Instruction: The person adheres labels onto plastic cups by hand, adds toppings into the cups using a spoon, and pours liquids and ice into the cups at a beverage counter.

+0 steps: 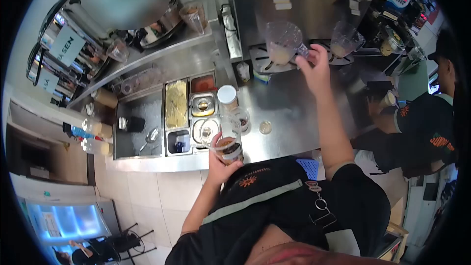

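Note:
My left hand [219, 164] is wrapped round a clear plastic cup [228, 145] with dark brown contents near the bottom. It is held over the front edge of the counter. My right hand [315, 66] reaches forward and grips the handle of a clear measuring jug [283, 39], which has a little pale liquid in it. The jug stands over a dark drip tray [265, 61]. To its right is a second clear jug [343, 41], also with some pale content. A white-lidded jar [227, 95] and a small clear container [241, 118] stand by the cup.
Left of my cup are an ice bin [140, 137] with a metal scoop [149, 137] and several topping pans [176, 103]. A small round lid or dish [265, 127] lies on the steel counter [294, 113]. A co-worker [417, 122] works close by on the right.

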Demonstrator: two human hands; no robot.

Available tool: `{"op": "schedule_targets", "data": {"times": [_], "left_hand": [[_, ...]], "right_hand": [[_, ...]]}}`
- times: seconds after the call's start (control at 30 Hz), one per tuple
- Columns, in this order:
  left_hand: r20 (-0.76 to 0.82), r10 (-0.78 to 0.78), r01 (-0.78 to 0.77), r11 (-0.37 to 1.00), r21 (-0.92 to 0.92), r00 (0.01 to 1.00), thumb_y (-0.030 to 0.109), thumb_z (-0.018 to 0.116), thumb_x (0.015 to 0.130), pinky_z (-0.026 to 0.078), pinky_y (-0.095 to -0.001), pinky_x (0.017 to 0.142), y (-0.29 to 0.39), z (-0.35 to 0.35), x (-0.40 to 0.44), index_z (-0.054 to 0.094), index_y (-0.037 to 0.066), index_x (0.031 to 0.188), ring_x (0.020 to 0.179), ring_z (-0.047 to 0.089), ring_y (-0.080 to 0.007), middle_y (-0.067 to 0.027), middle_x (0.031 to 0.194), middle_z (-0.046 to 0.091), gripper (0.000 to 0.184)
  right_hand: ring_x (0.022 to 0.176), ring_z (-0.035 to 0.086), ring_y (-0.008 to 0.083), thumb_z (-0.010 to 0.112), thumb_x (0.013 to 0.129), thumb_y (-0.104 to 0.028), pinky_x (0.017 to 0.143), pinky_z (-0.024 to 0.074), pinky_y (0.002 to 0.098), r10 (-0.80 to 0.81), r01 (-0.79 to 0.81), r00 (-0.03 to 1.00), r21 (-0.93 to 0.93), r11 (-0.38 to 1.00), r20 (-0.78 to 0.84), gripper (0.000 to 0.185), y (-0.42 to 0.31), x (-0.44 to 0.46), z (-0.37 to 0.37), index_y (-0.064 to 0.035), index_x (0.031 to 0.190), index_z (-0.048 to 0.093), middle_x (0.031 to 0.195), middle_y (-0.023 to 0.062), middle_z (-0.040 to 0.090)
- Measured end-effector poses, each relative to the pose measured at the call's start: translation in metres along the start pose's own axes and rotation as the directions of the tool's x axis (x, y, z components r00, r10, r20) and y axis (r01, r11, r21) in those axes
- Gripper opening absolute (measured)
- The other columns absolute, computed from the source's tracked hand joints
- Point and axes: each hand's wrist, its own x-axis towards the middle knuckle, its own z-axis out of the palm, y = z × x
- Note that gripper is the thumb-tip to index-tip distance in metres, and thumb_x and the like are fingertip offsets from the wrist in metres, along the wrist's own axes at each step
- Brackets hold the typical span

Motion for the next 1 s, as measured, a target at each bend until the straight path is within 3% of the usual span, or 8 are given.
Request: {"op": "schedule_targets", "data": {"times": [0.03, 0.13, 0.23, 0.4, 0.5, 0.77, 0.9, 1.0], "left_hand": [[-0.009, -0.022, 0.022, 1.000, 0.012, 1.000, 0.021, 0.092, 0.067, 0.046, -0.0364, 0.099, -0.002, -0.005, -0.002, 0.019, 0.000, 0.151, 0.114, 0.057, -0.0219, -0.0138, 0.130, 0.053, 0.113], [-0.076, -0.073, 0.075, 0.997, 0.028, 0.994, 0.018, 0.091, 0.068, 0.045, -0.0369, 0.101, -0.013, -0.018, -0.013, 0.020, 0.002, 0.151, 0.117, 0.056, -0.0224, -0.0142, 0.130, 0.054, 0.110], [-0.119, -0.108, 0.112, 0.993, 0.028, 0.987, 0.016, 0.090, 0.068, 0.046, -0.0368, 0.100, -0.016, -0.027, -0.022, 0.020, 0.004, 0.152, 0.118, 0.055, -0.0227, -0.0135, 0.129, 0.055, 0.110], [-0.155, -0.118, 0.113, 0.993, -0.038, 0.981, 0.017, 0.092, 0.067, 0.048, -0.0357, 0.098, -0.016, -0.031, -0.020, 0.019, 0.007, 0.152, 0.115, 0.056, -0.0220, -0.0128, 0.129, 0.055, 0.113], [-0.127, -0.091, 0.085, 0.995, -0.053, 0.988, 0.024, 0.094, 0.065, 0.050, -0.0354, 0.095, -0.002, -0.027, -0.005, 0.020, 0.008, 0.152, 0.112, 0.058, -0.0230, -0.0145, 0.127, 0.055, 0.116], [-0.124, -0.056, 0.036, 0.987, -0.157, 0.991, 0.038, 0.095, 0.062, 0.048, -0.0422, 0.100, 0.057, -0.014, 0.065, 0.020, 0.002, 0.151, 0.116, 0.058, -0.0277, -0.0168, 0.130, 0.053, 0.121], [-0.123, 0.098, -0.101, 0.995, -0.021, 0.988, 0.036, 0.091, 0.067, 0.040, -0.0405, 0.109, 0.080, -0.017, 0.104, 0.024, -0.002, 0.149, 0.125, 0.052, -0.0274, -0.0164, 0.134, 0.050, 0.113], [-0.138, 0.171, -0.173, 0.985, -0.006, 0.976, 0.030, 0.089, 0.069, 0.039, -0.0395, 0.109, 0.082, -0.021, 0.121, 0.024, -0.002, 0.150, 0.126, 0.052, -0.0267, -0.0168, 0.136, 0.049, 0.109]], "right_hand": [[0.093, 0.063, 0.0146, 0.072, 0.090, -0.018, 0.087, 0.0498, 0.0284, 0.152, -0.171, 0.980, 0.153, 0.973, 0.127, 0.039, 0.015, 0.011, 0.001, 0.0011, 0.118, 0.054, 0.102, 0.0068, 0.063], [0.076, 0.057, 0.0077, 0.062, 0.096, -0.010, 0.070, 0.0462, 0.0238, 0.154, -0.214, 0.973, 0.434, 0.875, 0.170, 0.010, 0.016, 0.022, 0.008, -0.0040, 0.101, 0.056, 0.085, 0.0002, 0.059], [0.069, 0.050, 0.0064, 0.062, 0.095, -0.008, 0.064, 0.0411, 0.0223, 0.080, -0.196, 0.971, 0.556, 0.807, 0.227, 0.008, 0.016, 0.033, 0.001, -0.0057, 0.096, 0.054, 0.079, -0.0017, 0.054], [0.063, 0.043, 0.0051, 0.075, 0.081, 0.003, 0.055, 0.0351, 0.0214, 0.058, -0.230, 0.950, 0.564, 0.793, 0.306, 0.034, -0.046, 0.036, -0.031, -0.0113, 0.085, 0.044, 0.076, -0.0030, 0.048], [0.062, 0.041, 0.0041, 0.076, 0.081, 0.002, 0.052, 0.0312, 0.0205, 0.003, -0.226, 0.946, 0.655, 0.721, 0.324, 0.034, -0.074, 0.050, -0.040, -0.0113, 0.085, 0.044, 0.077, -0.0037, 0.048], [0.059, 0.039, 0.0035, 0.076, 0.082, -0.001, 0.049, 0.0287, 0.0224, 0.043, -0.200, 0.963, 0.599, 0.776, 0.265, 0.033, -0.059, 0.099, -0.002, -0.0121, 0.083, 0.046, 0.075, -0.0053, 0.048], [0.057, 0.041, 0.0050, 0.075, 0.087, -0.006, 0.050, 0.0324, 0.0228, 0.064, -0.157, 0.981, 0.568, 0.808, 0.181, 0.027, -0.066, 0.096, 0.001, -0.0121, 0.085, 0.049, 0.075, -0.0032, 0.051], [0.055, 0.037, 0.0048, 0.074, 0.088, -0.006, 0.050, 0.0294, 0.0230, -0.015, -0.156, 0.961, 0.589, 0.793, 0.275, 0.028, -0.057, 0.102, -0.005, -0.0126, 0.083, 0.046, 0.074, -0.0031, 0.049]]}}
